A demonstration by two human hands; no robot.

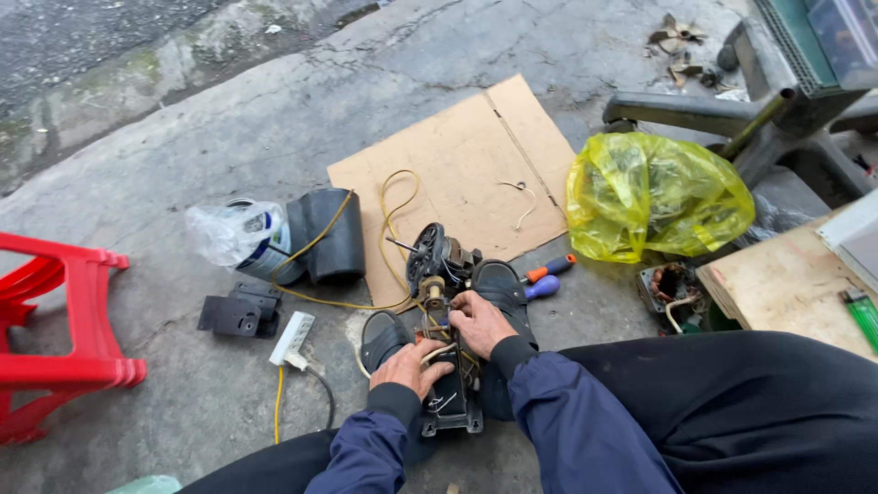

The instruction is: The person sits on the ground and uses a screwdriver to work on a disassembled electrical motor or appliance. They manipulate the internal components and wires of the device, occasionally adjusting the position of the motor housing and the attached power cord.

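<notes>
A small electric motor assembly (437, 258) with a black base (452, 412) lies on the concrete between my two black shoes. My left hand (409, 366) grips a pale wire at the base. My right hand (477, 319) pinches wires at the middle of the assembly, just below a brass-coloured part (432, 291). A yellow cord (395, 212) loops from the motor over the cardboard sheet (457, 165).
Two screwdrivers, orange-handled (551, 268) and purple-handled (543, 287), lie right of the shoe. Yellow plastic bag (654, 194), a black housing (331, 234), a tin in clear plastic (240, 234), a white power strip (292, 338), a black bracket (238, 311), a red stool (64, 329), a wooden board (786, 284).
</notes>
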